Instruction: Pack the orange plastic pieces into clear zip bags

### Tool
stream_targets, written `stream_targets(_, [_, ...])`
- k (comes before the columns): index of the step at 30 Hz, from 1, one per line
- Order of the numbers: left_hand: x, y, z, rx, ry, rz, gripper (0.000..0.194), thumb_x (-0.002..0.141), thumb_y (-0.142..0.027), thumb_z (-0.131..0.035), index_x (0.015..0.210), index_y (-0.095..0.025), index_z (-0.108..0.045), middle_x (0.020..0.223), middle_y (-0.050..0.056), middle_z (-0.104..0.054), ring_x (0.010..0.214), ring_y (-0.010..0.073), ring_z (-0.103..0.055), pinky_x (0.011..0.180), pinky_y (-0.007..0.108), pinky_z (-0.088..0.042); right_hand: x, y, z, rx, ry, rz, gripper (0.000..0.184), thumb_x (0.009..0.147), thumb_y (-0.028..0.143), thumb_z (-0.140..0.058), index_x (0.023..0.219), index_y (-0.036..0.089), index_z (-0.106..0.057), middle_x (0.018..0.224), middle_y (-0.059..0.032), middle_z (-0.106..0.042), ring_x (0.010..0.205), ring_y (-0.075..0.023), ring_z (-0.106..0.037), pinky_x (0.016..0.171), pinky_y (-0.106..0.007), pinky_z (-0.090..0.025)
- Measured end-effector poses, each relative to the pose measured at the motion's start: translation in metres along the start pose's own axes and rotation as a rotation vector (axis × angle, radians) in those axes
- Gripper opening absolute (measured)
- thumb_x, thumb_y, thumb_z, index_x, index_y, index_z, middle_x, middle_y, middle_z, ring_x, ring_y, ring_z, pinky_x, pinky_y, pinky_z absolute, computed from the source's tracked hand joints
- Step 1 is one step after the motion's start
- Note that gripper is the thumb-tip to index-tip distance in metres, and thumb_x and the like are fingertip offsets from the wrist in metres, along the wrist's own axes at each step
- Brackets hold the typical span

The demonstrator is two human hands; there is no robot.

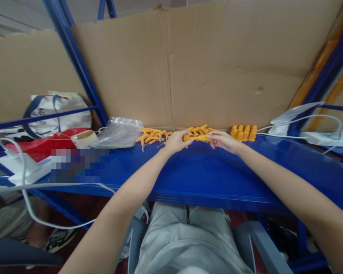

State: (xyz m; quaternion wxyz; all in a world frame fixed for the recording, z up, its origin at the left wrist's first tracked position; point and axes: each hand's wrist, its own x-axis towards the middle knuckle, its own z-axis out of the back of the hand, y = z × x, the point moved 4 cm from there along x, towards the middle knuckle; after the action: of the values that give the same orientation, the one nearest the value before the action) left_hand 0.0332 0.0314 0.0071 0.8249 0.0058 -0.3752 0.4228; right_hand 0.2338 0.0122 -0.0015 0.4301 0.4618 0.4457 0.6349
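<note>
My left hand (177, 142) is closed on a rounded orange plastic piece (186, 137). My right hand (223, 140) pinches a longer orange-yellow plastic piece (203, 138), its near end close to the left hand's piece; whether the two touch I cannot tell. Left of my hands lies a pile of orange-handled corkscrews (151, 136) with bare metal spirals. Behind my hands is another heap of orange plastic parts (201, 129), partly hidden by my fingers. Several orange sleeve-shaped pieces (244, 133) stand upright in rows, right of my right hand.
The blue shelf (208, 175) backs onto a cardboard wall (217, 64). Clear plastic bags (120, 131), a red bag (51, 144) and a white cable (25, 201) are at left. A power strip (328, 139) lies at right. Another person's leg (14, 220) shows lower left.
</note>
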Motion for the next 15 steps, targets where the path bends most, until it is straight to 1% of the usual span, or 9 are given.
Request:
stream_targets(2, [0.000,0.001,0.002,0.018,-0.004,-0.002,0.039,0.082,-0.041,-0.065,0.115,-0.021,-0.062,0.090,0.004,-0.070,0.084,0.0198,-0.066,0.071,0.027,-0.046,0.003,0.002,0.009,0.027,-0.043,0.029,0.022,0.077,0.033,-0.073,0.085,0.017,-0.062,0.068,-0.0010,-0.062,0.055,-0.0107,-0.057,0.054,-0.026,-0.049])
stream_targets(4, [0.000,0.006,0.006,0.043,-0.026,0.038,0.051,0.084,-0.040,-0.063,0.131,-0.022,-0.051,0.097,0.004,-0.070,0.089,0.0204,-0.066,0.076,0.029,-0.048,0.009,0.004,0.025,0.010,-0.156,0.097,0.023,0.077,0.034,-0.073,0.089,0.018,-0.062,0.074,-0.0017,-0.065,0.060,-0.0120,-0.060,0.061,-0.028,-0.053])
stream_targets(5, [0.000,0.010,0.008,0.062,-0.042,0.066,0.053,0.085,-0.038,-0.061,0.134,-0.022,-0.048,0.100,0.005,-0.070,0.091,0.0208,-0.066,0.078,0.030,-0.049,0.011,0.006,0.035,-0.018,-0.232,0.145,0.024,0.078,0.035,-0.071,0.092,0.019,-0.062,0.079,-0.0024,-0.066,0.063,-0.0130,-0.062,0.064,-0.029,-0.054])
stream_targets(6, [0.001,0.015,0.010,0.087,-0.058,0.094,0.052,0.086,-0.037,-0.060,0.134,-0.022,-0.047,0.103,0.006,-0.069,0.094,0.0213,-0.066,0.081,0.031,-0.050,0.013,0.007,0.047,-0.067,-0.325,0.202,0.024,0.080,0.036,-0.069,0.096,0.019,-0.061,0.084,-0.0033,-0.066,0.067,-0.0143,-0.063,0.067,-0.031,-0.055])
stream_targets(8, [0.002,0.026,0.012,0.149,-0.068,0.134,0.045,0.086,-0.033,-0.059,0.129,-0.021,-0.052,0.109,0.008,-0.068,0.101,0.0228,-0.065,0.086,0.033,-0.050,0.012,0.010,0.071,-0.250,-0.510,0.310,0.028,0.084,0.036,-0.064,0.105,0.019,-0.059,0.094,-0.0070,-0.066,0.075,-0.0181,-0.065,0.073,-0.035,-0.055])
stream_targets(10, [0.002,0.038,0.012,0.213,-0.036,0.175,0.036,0.084,-0.030,-0.060,0.119,-0.021,-0.058,0.114,0.010,-0.067,0.105,0.0240,-0.064,0.090,0.035,-0.050,0.007,0.011,0.090,-0.550,-0.669,0.378,0.031,0.083,0.034,-0.063,0.110,0.017,-0.058,0.104,-0.0120,-0.064,0.086,-0.0231,-0.064,0.078,-0.039,-0.053])
stream_targets(11, [0.002,0.043,0.010,0.243,-0.014,0.195,0.033,0.083,-0.029,-0.060,0.115,-0.020,-0.061,0.114,0.010,-0.067,0.107,0.0246,-0.063,0.091,0.035,-0.049,0.005,0.010,0.096,-0.709,-0.703,0.389,0.032,0.083,0.033,-0.062,0.110,0.017,-0.059,0.108,-0.0144,-0.063,0.093,-0.0259,-0.063,0.080,-0.041,-0.052])
stream_targets(12, [0.001,0.048,0.009,0.269,0.007,0.219,0.030,0.082,-0.029,-0.061,0.110,-0.020,-0.063,0.113,0.010,-0.068,0.107,0.0251,-0.064,0.091,0.034,-0.049,0.003,0.008,0.099,-0.852,-0.704,0.380,0.031,0.084,0.032,-0.061,0.111,0.016,-0.059,0.112,-0.0161,-0.061,0.098,-0.0281,-0.061,0.082,-0.042,-0.051])
stream_targets(15, [0.000,0.054,0.007,0.315,0.049,0.277,0.024,0.081,-0.030,-0.063,0.102,-0.020,-0.067,0.107,0.010,-0.071,0.103,0.0258,-0.065,0.088,0.034,-0.051,-0.001,-0.003,0.101,-1.167,-0.615,0.281,0.029,0.088,0.029,-0.054,0.114,0.017,-0.059,0.115,-0.0173,-0.058,0.102,-0.0315,-0.059,0.084,-0.045,-0.047])
